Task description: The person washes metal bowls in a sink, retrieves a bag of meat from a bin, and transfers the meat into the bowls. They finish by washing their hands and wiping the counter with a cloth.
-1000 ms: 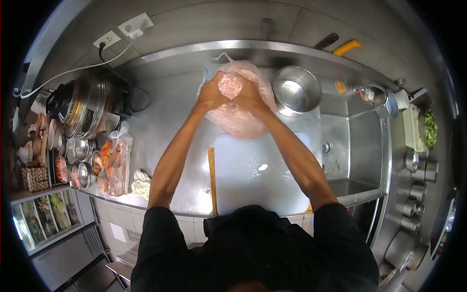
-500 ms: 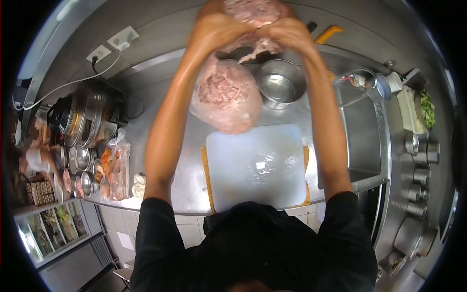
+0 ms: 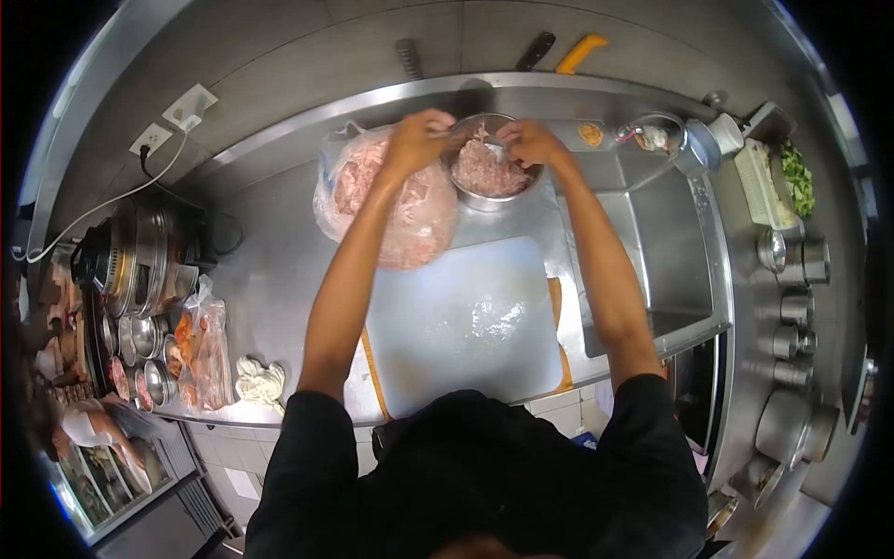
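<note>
A lump of pale pink ground meat (image 3: 486,170) sits in a round steel bowl (image 3: 494,201) at the back of the counter. My left hand (image 3: 422,140) is at the bowl's left side, fingers loosely bent and apart, holding nothing. Over the right rim, my right hand (image 3: 532,143) hovers with curled, slightly spread fingers, close to the meat. A clear plastic bag (image 3: 430,238) full of ground meat stands left of the bowl, partly behind my left forearm. In front of both lies a wet white cutting board (image 3: 456,317) on a wooden one.
A steel sink (image 3: 675,252) lies to the right. Knives with a yellow handle (image 3: 581,53) and a dark handle (image 3: 536,50) are at the back wall. On the left are a glass-bowled appliance (image 3: 154,244), a bagged food item (image 3: 207,345) and a crumpled cloth (image 3: 260,383).
Both hands have come down and nearer from high at the back. The meat they held is now in the bowl, and the hands have parted from it.
</note>
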### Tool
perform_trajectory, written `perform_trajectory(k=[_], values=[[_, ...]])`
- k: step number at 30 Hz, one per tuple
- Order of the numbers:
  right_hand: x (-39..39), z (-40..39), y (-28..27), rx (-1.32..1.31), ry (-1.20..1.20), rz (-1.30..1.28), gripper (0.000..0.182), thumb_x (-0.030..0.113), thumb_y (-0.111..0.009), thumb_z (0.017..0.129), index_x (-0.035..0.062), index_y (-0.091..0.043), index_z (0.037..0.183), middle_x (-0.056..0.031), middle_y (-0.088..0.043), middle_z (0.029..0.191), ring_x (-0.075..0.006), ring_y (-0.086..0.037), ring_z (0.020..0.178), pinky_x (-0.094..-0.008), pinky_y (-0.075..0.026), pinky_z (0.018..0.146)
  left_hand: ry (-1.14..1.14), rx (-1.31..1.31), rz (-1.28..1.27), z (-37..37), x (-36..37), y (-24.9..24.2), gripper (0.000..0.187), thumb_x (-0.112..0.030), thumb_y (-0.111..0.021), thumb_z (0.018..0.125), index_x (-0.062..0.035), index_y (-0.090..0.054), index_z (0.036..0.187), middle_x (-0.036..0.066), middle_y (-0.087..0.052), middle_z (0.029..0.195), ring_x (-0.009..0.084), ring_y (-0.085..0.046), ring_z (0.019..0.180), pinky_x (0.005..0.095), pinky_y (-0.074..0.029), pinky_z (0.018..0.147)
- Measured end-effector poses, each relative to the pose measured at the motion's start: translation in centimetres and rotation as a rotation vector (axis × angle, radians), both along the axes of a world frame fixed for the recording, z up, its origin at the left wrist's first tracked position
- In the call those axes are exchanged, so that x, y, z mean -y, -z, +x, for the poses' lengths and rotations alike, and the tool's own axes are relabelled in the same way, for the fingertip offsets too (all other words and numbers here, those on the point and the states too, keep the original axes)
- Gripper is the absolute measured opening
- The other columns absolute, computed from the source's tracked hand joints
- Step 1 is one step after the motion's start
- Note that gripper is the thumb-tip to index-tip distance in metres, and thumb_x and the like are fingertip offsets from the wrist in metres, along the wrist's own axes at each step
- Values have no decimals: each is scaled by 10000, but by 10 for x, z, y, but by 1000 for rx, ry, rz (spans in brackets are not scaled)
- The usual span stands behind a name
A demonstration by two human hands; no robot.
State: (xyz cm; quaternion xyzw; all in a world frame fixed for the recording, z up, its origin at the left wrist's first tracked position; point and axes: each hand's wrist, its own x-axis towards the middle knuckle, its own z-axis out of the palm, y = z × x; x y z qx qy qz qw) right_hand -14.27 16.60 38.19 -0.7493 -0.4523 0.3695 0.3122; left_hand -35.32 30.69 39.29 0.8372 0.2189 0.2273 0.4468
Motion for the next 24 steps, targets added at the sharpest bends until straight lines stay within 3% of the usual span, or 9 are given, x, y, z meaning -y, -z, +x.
perform_trajectory(k=[2, 5, 8, 13, 15, 16, 20, 23, 24], values=[[-13, -20, -25, 5, -70, 130, 354, 62, -639, 712, 6, -611, 1061, -83, -655, 907, -141, -628, 743, -286, -540, 635, -19, 58, 36, -49, -35, 30, 368, 23, -552, 739, -9, -551, 1105, 40, -638, 908, 107, -601, 777, 248, -496, 711], [-57, -101, -23, -79, -153, 476, 294, 82, -626, 722, -17, -625, 999, -90, -663, 867, -149, -637, 787, -302, -537, 687, -373, -50, -181, -107, -74, 102, 452, -144, -647, 725, 9, -553, 1140, 168, -651, 975, 238, -638, 892, 311, -498, 783], [-80, -187, 1, 114, -311, 464, 270, 70, -625, 704, -36, -629, 953, -152, -660, 850, -186, -648, 836, -321, -527, 696, -195, -179, 210, -141, -66, 138, 695, -306, -727, 655, 21, -506, 1227, 235, -548, 1196, 286, -530, 1130, 361, -411, 948], [-91, -214, 27, 684, -459, -13, 300, 145, -663, 648, -48, -657, 877, -211, -656, 904, -300, -642, 901, -389, -510, 790, -160, -766, 8, -149, -53, 85, 852, -513, -742, 589, 20, -529, 1218, 214, -538, 1230, 292, -515, 1156, 341, -412, 953], [-91, -216, 2, 720, -592, -210, 295, 145, -667, 627, -42, -665, 855, -209, -659, 892, -293, -648, 880, -389, -516, 768, 95, -1103, 61, -137, -75, 95, 782, -572, -703, 597, 6, -616, 1117, 196, -566, 1207, 331, -551, 1100, 380, -439, 911], [-92, -217, -5, 743, -700, -403, 291, 145, -671, 606, -36, -673, 834, -207, -662, 879, -286, -654, 859, -389, -522, 746, 61, -1219, -146, -135, -54, 33, 841, -616, -705, 569, -3, -609, 1137, 166, -592, 1173, 300, -578, 1043, 386, -462, 866], [-119, -214, 11, 753, -756, -489, 244, 214, -683, 563, 3, -687, 685, -184, -666, 759, -256, -657, 735, -371, -514, 644, 287, -1248, -109, -128, -62, 23, 796, -518, -770, 548, -22, -608, 1150, 165, -579, 1193, 310, -570, 1055, 392, -467, 861], [-126, -213, 6, 635, -1016, -903, 467, 229, -708, 541, -24, -663, 930, -183, -660, 767, -259, -649, 732, -368, -508, 636, 324, -1371, -131, -127, -64, 35, 911, -510, -791, 501, -8, -547, 1221, 185, -563, 1208, 312, -559, 1072, 386, -464, 869], [-114, -212, 14, 597, -900, -701, 637, 242, -723, 525, -36, -564, 1075, -192, -655, 802, -271, -644, 749, -367, -505, 629, 292, -1279, -79, -132, -65, 34, 997, -506, -798, 482, -2, -474, 1279, 193, -530, 1247, 312, -534, 1107, 386, -449, 897]])
